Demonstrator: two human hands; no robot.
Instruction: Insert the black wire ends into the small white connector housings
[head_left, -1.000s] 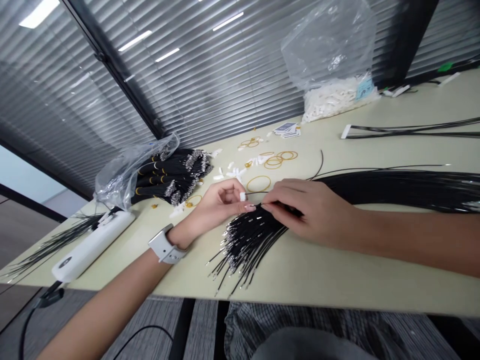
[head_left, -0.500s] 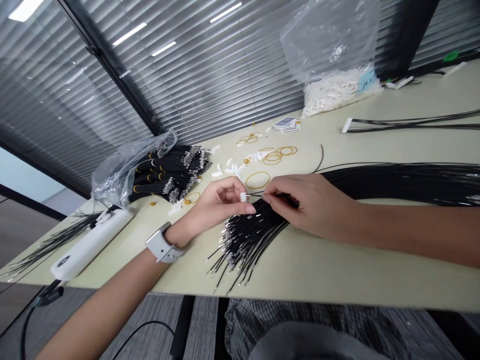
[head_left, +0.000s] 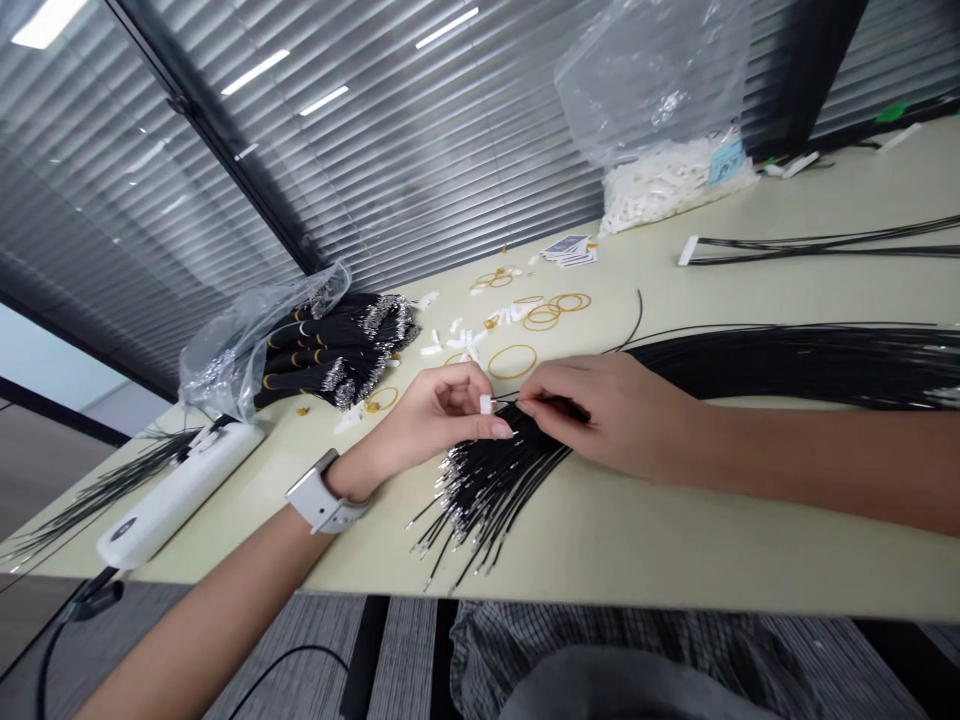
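Between thumb and fingers, my left hand [head_left: 442,408] pinches a small white connector housing [head_left: 487,404]. My right hand [head_left: 592,405] is closed on a thin black wire [head_left: 507,402], whose end points at the housing's right side. Whether the wire tip sits inside the housing I cannot tell. Beneath both hands lies a thick bundle of black wires [head_left: 487,490] with metal terminals at their ends, fanned out toward the table's front edge. The bundle runs on to the right behind my right forearm.
Rubber bands [head_left: 513,361] and loose white housings [head_left: 466,345] lie behind my hands. Bundled wires in a plastic bag [head_left: 225,360] and a white power strip [head_left: 180,495] are at left. A bag of white housings [head_left: 667,190] and a finished-looking harness [head_left: 795,250] lie at right.
My right hand has shifted slightly left, bringing the wire closer to the housing. My left hand keeps its pinch on the housing. The whole view has moved a little.
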